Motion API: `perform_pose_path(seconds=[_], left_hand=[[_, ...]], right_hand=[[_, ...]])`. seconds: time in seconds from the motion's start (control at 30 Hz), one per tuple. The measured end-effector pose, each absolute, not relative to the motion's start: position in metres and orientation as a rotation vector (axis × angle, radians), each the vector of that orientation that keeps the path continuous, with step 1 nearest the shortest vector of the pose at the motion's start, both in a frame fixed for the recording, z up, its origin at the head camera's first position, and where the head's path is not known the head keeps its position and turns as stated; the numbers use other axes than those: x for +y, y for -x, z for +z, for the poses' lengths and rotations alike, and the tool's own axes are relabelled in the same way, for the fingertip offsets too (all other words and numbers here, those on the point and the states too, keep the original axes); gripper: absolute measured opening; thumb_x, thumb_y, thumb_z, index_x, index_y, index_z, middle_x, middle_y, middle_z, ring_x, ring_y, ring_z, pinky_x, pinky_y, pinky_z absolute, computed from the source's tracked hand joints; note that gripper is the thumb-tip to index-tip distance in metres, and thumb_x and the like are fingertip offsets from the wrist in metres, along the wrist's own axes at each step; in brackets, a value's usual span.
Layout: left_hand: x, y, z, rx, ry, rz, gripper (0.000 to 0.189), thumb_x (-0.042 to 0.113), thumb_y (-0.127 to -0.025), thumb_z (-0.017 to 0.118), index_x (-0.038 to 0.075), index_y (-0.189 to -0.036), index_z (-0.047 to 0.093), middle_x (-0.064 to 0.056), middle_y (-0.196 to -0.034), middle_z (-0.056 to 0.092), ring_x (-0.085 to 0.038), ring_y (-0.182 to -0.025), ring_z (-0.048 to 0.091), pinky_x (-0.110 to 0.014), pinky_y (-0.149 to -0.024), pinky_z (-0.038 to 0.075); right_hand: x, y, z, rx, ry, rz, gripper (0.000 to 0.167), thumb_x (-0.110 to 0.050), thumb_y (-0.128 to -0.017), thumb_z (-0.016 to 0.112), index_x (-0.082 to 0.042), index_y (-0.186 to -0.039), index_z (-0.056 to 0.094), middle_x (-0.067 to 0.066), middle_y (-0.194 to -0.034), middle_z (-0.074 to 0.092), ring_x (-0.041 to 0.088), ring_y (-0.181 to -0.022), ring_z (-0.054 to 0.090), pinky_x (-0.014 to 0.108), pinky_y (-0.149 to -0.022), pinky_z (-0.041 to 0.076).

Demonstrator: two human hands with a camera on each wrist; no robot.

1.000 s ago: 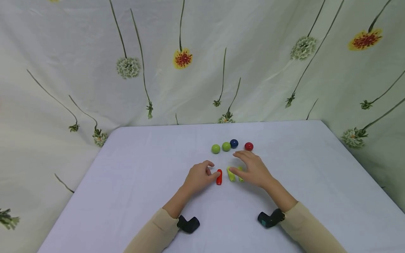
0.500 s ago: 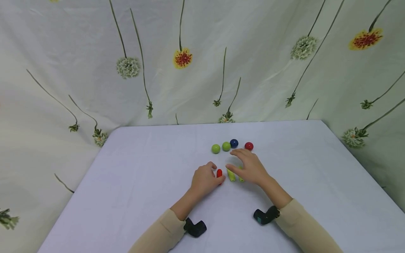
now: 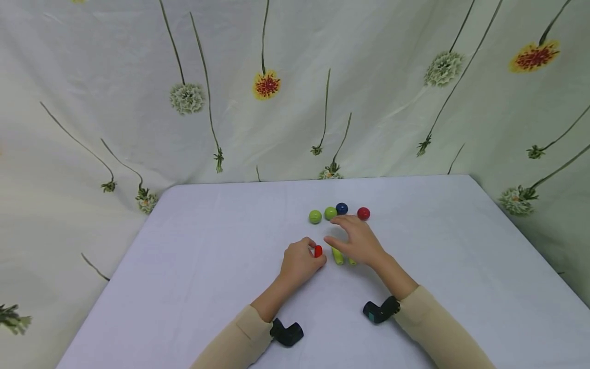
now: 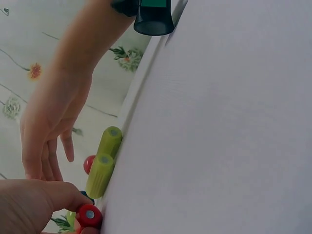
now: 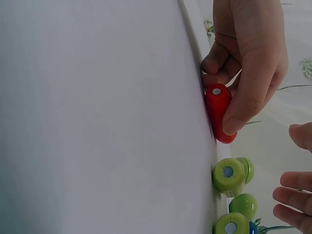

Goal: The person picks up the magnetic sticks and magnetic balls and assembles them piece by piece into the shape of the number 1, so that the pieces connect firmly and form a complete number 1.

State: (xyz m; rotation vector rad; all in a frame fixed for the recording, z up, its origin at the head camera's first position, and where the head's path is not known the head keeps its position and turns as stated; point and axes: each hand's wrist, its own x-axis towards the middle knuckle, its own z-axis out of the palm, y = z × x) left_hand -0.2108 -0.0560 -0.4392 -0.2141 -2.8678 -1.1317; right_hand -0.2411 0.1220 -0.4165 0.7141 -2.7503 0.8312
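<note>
Thumb and fingers of my left hand point(image 3: 297, 262) pinch a short red rod point(image 3: 318, 250). In the right wrist view the red rod point(image 5: 219, 105) shows a silver disc in its end and leans against the white tabletop. My right hand point(image 3: 361, 241) hovers with fingers spread and holds nothing. Below it lie two yellow-green rods, one nearer point(image 3: 339, 257) and the other point(image 3: 352, 261) partly covered by the hand. The left wrist view shows the ends of these yellow-green rods point(image 4: 101, 175), with silver discs, beside the left thumb.
Behind the hands sit two green balls, one at left point(image 3: 315, 217) and one point(image 3: 330, 213) beside a dark blue ball point(image 3: 341, 208). A red ball point(image 3: 363, 213) lies further right. The white-covered table point(image 3: 207, 246) ends at a flowered cloth backdrop point(image 3: 295, 128).
My left hand has moved right and closed its fingers round the red rod, which now sits within its grip. My right hand has drifted slightly left and away from me, fingers still spread.
</note>
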Motion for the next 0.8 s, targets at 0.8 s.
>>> perform_pose_path(seconds=[0.8], left_hand=[[-0.059, 0.211, -0.444, -2.763, 0.209, -1.209, 0.025, 0.018, -0.079, 0.072, 0.001, -0.095, 0.063, 0.0, -0.066, 0.058, -0.013, -0.058, 0.052, -0.025, -0.051, 0.044]], right_hand=[[0.095, 0.293, -0.4, -2.884, -0.693, 1.021, 0.043, -0.022, -0.094, 0.065, -0.001, -0.131, 0.058, 0.013, -0.134, 0.057, 0.031, -0.13, 0.046, 0.046, -0.108, 0.035]])
